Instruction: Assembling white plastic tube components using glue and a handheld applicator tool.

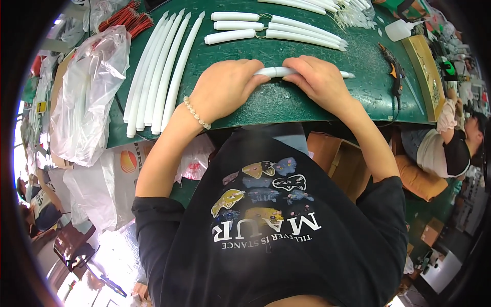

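Observation:
Both my hands are closed around a white electric taper candle (pixel 276 72) held crosswise above the near part of the green table (pixel 271 105). My left hand (pixel 222 87) pinches its left section, thumb and fingers near a visible seam. On the other side of that seam, my right hand (pixel 318 84) grips the longer section, whose pointed tip sticks out past the hand. Just beyond lie several candle pieces (pixel 304 37), set in pairs with thin wires between short and long parts. Left of my left hand, several long white candles (pixel 176 71) lie side by side.
A clear plastic bag (pixel 89 97) and red wires (pixel 128 20) occupy the left side. Toward the right are a white squeeze bottle (pixel 398 31), a black-and-orange corded tool (pixel 395 74) and a wooden tray (pixel 425 77). A cardboard box (pixel 350 163) stands below the edge; another person sits at right.

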Demonstrator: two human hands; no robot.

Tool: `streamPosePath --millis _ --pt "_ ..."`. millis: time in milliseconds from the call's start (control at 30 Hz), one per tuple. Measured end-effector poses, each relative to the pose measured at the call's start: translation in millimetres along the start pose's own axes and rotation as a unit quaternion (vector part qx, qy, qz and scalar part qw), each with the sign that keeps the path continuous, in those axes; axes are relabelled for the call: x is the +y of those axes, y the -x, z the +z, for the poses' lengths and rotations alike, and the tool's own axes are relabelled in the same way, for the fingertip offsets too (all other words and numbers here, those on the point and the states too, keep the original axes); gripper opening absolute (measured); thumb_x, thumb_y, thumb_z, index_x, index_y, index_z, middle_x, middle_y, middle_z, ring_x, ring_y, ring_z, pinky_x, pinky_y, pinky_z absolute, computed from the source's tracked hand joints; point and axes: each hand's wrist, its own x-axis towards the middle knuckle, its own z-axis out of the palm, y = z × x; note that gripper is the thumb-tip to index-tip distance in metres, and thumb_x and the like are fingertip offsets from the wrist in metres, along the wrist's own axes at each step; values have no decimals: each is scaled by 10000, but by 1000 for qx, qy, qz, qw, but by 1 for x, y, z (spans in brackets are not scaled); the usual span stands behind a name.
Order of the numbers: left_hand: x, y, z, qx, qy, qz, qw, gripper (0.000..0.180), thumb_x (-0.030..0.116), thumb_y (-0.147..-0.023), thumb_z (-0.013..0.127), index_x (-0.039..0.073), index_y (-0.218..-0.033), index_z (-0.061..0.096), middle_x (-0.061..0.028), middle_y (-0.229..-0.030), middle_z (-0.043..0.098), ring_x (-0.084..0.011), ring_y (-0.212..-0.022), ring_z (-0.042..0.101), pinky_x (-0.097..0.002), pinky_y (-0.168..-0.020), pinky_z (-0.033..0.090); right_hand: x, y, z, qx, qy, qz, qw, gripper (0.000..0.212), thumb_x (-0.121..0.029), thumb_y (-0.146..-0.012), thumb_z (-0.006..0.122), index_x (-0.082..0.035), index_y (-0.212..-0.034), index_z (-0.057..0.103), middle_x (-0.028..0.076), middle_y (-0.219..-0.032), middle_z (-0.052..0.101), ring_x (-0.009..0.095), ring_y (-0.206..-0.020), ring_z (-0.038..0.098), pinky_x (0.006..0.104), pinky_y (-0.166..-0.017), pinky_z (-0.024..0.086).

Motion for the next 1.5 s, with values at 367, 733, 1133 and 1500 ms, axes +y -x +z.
streamPosePath --millis 367,733,1133,1500 --pt "4 14 12 -55 59 57 995 177 217 -918 526 41 -926 529 -175 -726 595 -379 -692 580 -463 -591 432 -11 1 -15 -105 40 -88 990 243 -200 -804 663 -59 -993 605 88 -741 589 283 -653 598 386 -545 468" --pt "4 13 12 -45 29 67 996 184 223 -893 566 44 -868 531 -133 -688 603 -336 -650 604 -448 -580 461 -11 -7 -14 -124 11 -83 989 226 -167 -794 665 -41 -971 601 95 -737 591 289 -648 593 383 -553 468" --pt "12 30 -8 -13 -38 19 999 217 238 -867 608 53 -967 557 -132 -754 612 -330 -689 606 -424 -582 461 -18 -4 -17 -4 73 -113 991 303 -165 -763 697 -66 -1038 613 61 -769 559 247 -683 574 348 -564 463" --pt "10 56 -13 109 2 16 994 227 175 -839 635 45 -1017 581 -138 -809 626 -335 -715 600 -417 -637 466 -35 -24 -17 -69 78 -126 987 369 -153 -756 703 -92 -1110 617 51 -799 571 238 -714 584 346 -616 478"
